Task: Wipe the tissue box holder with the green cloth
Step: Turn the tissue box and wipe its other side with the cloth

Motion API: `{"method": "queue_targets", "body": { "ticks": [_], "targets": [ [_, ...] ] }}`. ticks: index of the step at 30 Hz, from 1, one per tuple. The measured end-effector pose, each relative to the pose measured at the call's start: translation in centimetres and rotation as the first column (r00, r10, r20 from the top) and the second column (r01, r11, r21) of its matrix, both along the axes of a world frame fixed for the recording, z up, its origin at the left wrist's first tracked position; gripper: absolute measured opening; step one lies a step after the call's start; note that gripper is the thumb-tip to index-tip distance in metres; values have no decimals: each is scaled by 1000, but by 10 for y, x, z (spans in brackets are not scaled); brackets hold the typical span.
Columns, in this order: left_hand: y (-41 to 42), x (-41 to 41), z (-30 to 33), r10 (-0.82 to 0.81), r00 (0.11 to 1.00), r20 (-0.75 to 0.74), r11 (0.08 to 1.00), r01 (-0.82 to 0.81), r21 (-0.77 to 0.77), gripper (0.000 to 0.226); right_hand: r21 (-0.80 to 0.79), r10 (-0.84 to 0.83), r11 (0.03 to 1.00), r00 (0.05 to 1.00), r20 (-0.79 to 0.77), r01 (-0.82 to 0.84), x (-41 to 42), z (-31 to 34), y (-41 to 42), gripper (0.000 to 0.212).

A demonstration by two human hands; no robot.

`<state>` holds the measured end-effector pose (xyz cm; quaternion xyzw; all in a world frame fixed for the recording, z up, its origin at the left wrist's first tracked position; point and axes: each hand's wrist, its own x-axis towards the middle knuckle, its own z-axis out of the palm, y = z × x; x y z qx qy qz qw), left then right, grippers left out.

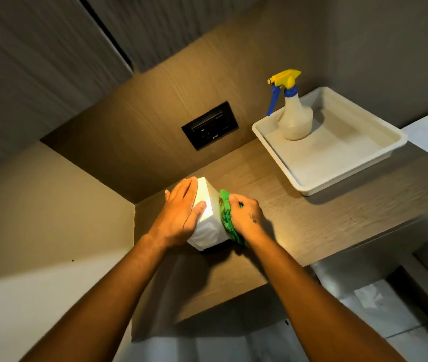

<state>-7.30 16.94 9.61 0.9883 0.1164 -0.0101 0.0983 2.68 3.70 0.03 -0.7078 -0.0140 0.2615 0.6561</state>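
— Tissue box holder point(206, 220): how is it held, and where?

— It is steadied near the left front of the wooden shelf point(312, 218), tipped onto an edge rather than set flat. The left hand point(181, 212) is laid over its upper left face, fingers spread and thumb hooked onto the lit side, so it is grasped, not merely touched. The green cloth point(227, 218) is bunched in the clenched right hand point(247, 212) and pressed against the holder's right face.

— Which way is the holder from the cloth?

— At nine o'clock, touching. Its long axis is judged to run from about one o'clock down to seven, so strokes along that line are called for.

— What is counted?

— One holder, one cloth, two hands; at two o'clock, well apart, one spray bottle point(295, 116) in one white tray point(364, 168).
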Motion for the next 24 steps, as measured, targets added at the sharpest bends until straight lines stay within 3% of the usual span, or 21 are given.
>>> {"method": "queue_targets", "body": {
  "ticks": [4, 12, 16, 19, 24],
  "targets": [
    [-6, -7, -5, 17, 1000, -4, 1000, -17, -17, 74, 115, -48, 992, 999, -21, 50, 4, 19, 12, 28],
    [-9, -7, -3, 9, 1000, 22, 999, -8, -35, 71, -40, -1, 999, 998, -67, -2, 8, 3, 6, 27],
    [-8, -6, -3, 7, 1000, 25, 999, -6, -33, 72, 68, -84, 993, 982, -171, 96, -19, -6, -5, 31],
    [-8, -6, -2, 7, 1000, 20, 999, -7, -33, 72, 163, -122, 973, 965, -232, 162, -4, 7, 8, 22],
    [-6, -8, -6, 26, 999, 19, 998, -25, -51, 73, 103, 4, 995, 990, -140, 10, 33, 22, 35, 24]
  ]
}}
